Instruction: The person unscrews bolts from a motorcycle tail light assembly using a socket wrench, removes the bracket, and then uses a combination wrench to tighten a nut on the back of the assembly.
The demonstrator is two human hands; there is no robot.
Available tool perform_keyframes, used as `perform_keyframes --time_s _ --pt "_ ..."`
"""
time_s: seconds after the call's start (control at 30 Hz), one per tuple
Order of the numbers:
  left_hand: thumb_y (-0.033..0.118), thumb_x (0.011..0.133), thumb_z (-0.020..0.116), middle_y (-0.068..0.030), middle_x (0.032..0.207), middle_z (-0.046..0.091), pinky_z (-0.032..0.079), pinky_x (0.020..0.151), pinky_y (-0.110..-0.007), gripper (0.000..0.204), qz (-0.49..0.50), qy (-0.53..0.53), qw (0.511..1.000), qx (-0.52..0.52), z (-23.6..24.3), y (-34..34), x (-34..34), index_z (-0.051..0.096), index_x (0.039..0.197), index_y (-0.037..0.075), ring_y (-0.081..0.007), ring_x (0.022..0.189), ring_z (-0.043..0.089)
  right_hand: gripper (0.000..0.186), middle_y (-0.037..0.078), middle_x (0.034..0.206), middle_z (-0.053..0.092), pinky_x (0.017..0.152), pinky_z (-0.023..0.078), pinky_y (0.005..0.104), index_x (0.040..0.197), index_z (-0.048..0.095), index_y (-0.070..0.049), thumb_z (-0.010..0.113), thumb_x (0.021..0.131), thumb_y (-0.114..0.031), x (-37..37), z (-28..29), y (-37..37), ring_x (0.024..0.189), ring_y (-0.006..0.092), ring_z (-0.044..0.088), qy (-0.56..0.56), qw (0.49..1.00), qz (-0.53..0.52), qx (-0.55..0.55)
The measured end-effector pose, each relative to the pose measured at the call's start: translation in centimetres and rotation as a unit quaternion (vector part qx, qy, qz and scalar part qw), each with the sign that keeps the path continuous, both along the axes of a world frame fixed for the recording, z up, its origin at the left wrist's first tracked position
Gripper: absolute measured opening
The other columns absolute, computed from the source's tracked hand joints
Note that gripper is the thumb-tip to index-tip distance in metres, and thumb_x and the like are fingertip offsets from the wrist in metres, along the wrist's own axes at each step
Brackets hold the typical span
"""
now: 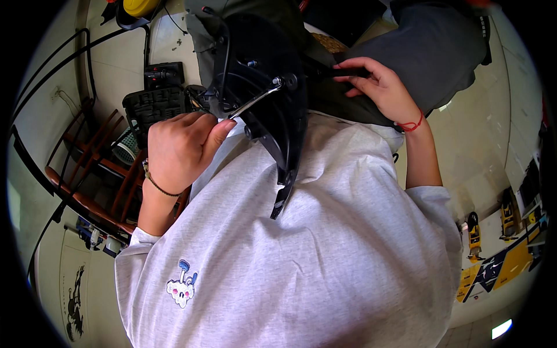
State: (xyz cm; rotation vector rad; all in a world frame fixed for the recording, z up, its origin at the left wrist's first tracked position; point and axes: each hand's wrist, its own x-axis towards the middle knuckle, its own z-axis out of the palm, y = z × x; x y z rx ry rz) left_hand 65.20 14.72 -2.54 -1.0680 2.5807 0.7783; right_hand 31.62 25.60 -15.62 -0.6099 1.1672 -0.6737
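Observation:
A black plastic panel (272,75), curved like a chair part with ribs on its inner face, stands on edge against my grey shirt. My left hand (180,148) is closed on a slim silver wrench (253,100) whose far end sits on a bolt (277,81) in the panel. My right hand (380,87) grips a black bar or handle (342,72) at the panel's right side. A thin red cord circles my right wrist, a dark bracelet my left.
A wooden chair with dark metal rails (98,168) stands at the left. A black ribbed part (152,107) and a black power tool (163,74) lie on the pale floor. Another person's grey trouser leg (429,46) is at top right. Yellow tools (474,235) lie far right.

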Motion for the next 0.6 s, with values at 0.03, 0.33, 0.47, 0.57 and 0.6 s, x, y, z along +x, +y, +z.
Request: perform_keyframes --time_s 0.03,0.33,0.47,0.57,0.6 --pt "0.039 0.095 0.068 -0.0048 0.059 0.054 0.042 0.047 -0.037 0.045 -0.004 0.001 1.000 -0.003 0.0 -0.1 0.0 0.057 0.065 0.009 -0.0247 0.053 0.057 0.028 0.011 0.119 0.068 0.072 0.056 0.0233 0.130 0.060 -0.001 0.054 0.103 -0.005 -0.1 0.3 -0.1 0.092 0.0143 0.070 0.040 0.997 0.041 0.045" --pt "0.040 0.091 0.072 -0.0016 0.061 0.056 0.046 0.050 -0.033 0.042 -0.047 0.018 0.995 -0.090 -0.2 -0.5 -0.7 0.058 0.065 0.010 -0.0207 0.056 0.061 0.024 0.008 0.110 0.067 0.058 0.040 0.0183 0.121 0.064 0.000 0.055 0.104 -0.015 -1.6 -0.4 -0.8 0.069 0.0073 0.053 -0.064 0.990 -0.057 0.111" --pt "0.041 0.092 0.071 -0.0028 0.061 0.056 0.045 0.049 -0.034 0.044 -0.042 0.019 0.996 -0.071 -0.3 -0.3 -0.6 0.057 0.065 0.010 -0.0223 0.054 0.060 0.023 0.007 0.113 0.066 0.072 0.045 0.0215 0.119 0.065 0.001 0.058 0.102 -0.011 -1.1 -1.2 -0.3 0.085 0.0085 0.057 -0.114 0.982 -0.137 0.062" --pt "0.041 0.094 0.069 -0.0036 0.059 0.055 0.044 0.048 -0.035 0.045 -0.031 0.000 0.999 -0.035 -0.2 -0.2 -0.4 0.056 0.064 0.010 -0.0235 0.053 0.059 0.028 0.009 0.121 0.065 0.082 0.046 0.0236 0.126 0.062 0.002 0.058 0.100 -0.007 -0.7 -1.1 0.0 0.099 0.0107 0.060 -0.138 0.973 -0.186 0.020" --pt "0.040 0.094 0.069 -0.0039 0.059 0.055 0.044 0.048 -0.035 0.045 -0.024 -0.003 0.999 -0.025 -0.2 -0.2 -0.4 0.056 0.064 0.010 -0.0238 0.052 0.059 0.032 0.010 0.125 0.064 0.084 0.046 0.0237 0.130 0.060 0.002 0.057 0.099 -0.007 -0.6 -1.0 0.1 0.103 0.0117 0.060 -0.143 0.968 -0.205 0.014"
